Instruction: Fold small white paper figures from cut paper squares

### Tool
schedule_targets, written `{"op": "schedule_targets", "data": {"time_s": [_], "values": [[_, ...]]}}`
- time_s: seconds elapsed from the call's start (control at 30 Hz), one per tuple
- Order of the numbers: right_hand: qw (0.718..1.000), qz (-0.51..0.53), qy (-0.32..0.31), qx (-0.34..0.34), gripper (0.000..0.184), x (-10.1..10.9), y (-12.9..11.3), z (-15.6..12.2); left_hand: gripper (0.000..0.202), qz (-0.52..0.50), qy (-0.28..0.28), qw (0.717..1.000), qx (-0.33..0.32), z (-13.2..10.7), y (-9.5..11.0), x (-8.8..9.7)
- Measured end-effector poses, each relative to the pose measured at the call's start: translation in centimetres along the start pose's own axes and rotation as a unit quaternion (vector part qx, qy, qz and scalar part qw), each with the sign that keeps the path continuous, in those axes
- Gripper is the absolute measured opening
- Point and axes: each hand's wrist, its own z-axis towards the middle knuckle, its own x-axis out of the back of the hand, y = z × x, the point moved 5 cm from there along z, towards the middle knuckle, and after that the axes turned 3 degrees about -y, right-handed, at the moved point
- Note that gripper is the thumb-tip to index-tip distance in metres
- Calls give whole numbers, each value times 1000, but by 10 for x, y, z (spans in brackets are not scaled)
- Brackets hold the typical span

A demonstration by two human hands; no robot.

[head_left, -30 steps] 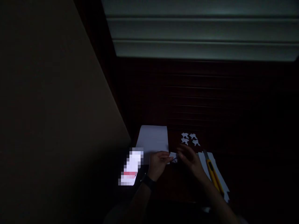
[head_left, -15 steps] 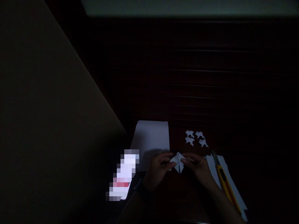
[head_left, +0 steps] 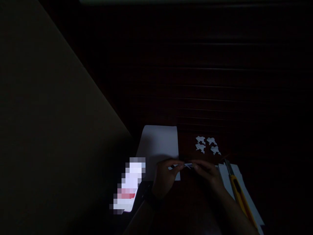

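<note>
Between my hands is a small piece of folded white paper [head_left: 188, 165], tilted so that little more than its edge shows. My left hand [head_left: 166, 176] pinches its left side between thumb and fingers. At the right side, my right hand [head_left: 207, 172] grips it the same way. Several small folded paper figures [head_left: 200, 148] lie together on the dark table just beyond my right hand. They look like origami frogs or fish; the dim light leaves the kind unsure.
A white sheet of paper [head_left: 160, 140] lies beyond my left hand. Left of it glows a phone-like screen [head_left: 128, 184], blurred out. On the right, a yellow box cutter [head_left: 241, 197] with its blade out rests on white paper sheets [head_left: 253, 205]. A slatted dark surface rises behind.
The folded paper has turned from showing its broad diamond-shaped face to nearly edge-on. Both hands still pinch it. The camera view has shifted slightly.
</note>
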Motion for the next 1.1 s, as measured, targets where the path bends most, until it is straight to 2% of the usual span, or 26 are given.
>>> {"op": "schedule_targets", "data": {"time_s": [0.2, 0.4, 0.57, 0.67, 0.77, 0.9, 0.97, 1.1], "values": [[998, 46, -49, 3, 24, -11, -8, -1, 10, 35, 18, 999, -8, -2, 2, 0], [993, 86, -76, 38, 21, -14, -11, 3, 12, -11, -5, 997, -79, 0, 10, -1], [988, 140, -37, -49, 23, -11, 13, 4, 16, 3, 34, 994, -103, -1, 15, 3], [985, 153, 2, -77, 26, -8, 24, 3, 37, 4, 57, 996, -73, -4, 16, 2], [991, 114, 25, -66, 27, -7, 24, 3, 49, -39, 5, 999, -28, -7, 12, -7], [999, 37, 10, -6, 21, -8, 13, 2, 30, -60, -76, 995, -11, -8, 6, -18], [1000, 18, -2, 8, 20, -9, 9, 1, 20, -58, -83, 995, -3, -6, 0, -18], [999, 4, -35, 19, 20, -12, 6, -1, 17, -72, -82, 994, 10, -3, -7, -15]]}}
